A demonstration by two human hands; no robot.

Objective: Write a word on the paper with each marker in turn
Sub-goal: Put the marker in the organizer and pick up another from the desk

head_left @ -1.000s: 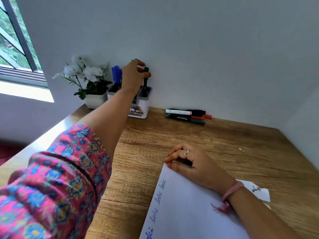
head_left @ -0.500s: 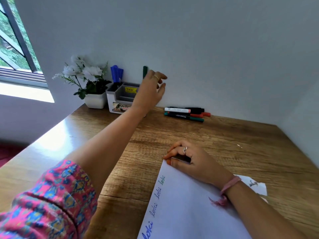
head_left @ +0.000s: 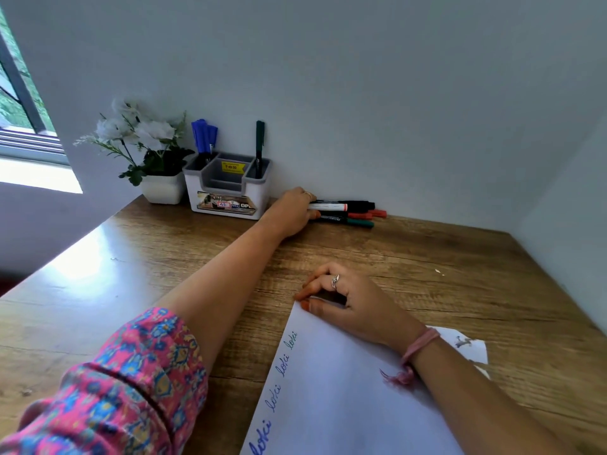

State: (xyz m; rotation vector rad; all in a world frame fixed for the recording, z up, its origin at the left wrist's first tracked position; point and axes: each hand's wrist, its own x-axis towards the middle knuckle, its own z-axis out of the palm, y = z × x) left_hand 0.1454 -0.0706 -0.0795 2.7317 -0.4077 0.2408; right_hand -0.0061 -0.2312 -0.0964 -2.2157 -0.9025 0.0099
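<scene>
Left hand point(head_left: 293, 213): stretched out to the far edge of the counter point(head_left: 443, 257), laid on the near ends of the markers point(head_left: 348, 213) by the wall; the fingers are curled over them, but whether 1 is actually gripped cannot be told.
Right hand point(head_left: 341, 298): rested on the top corner of the paper point(head_left: 331, 395), fingers loosely curled, thumb and fingertips pressed at the sheet's edge; nothing is held in it. A ring is worn on 1 finger and a pink band at the wrist.
Markers: a small bundle is laid flat against the wall, just right of the holder point(head_left: 226, 192); a white-barrelled one with a black cap, red caps and a green cap can be seen.
Green pen point(head_left: 259, 147): stood upright in the holder's right compartment.
Blue markers point(head_left: 204, 136): stood in the holder's left compartment.
Holder: white and grey, set against the wall, between the flowerpot point(head_left: 163, 187) and the left hand.
Paper: laid at the near edge of the counter, under the right hand; the word "loki" is written 4 times along its left edge, in blue nearest the camera and in green farthest from it.
Flowerpot: white, with white flowers, placed left of the holder near the window.
</scene>
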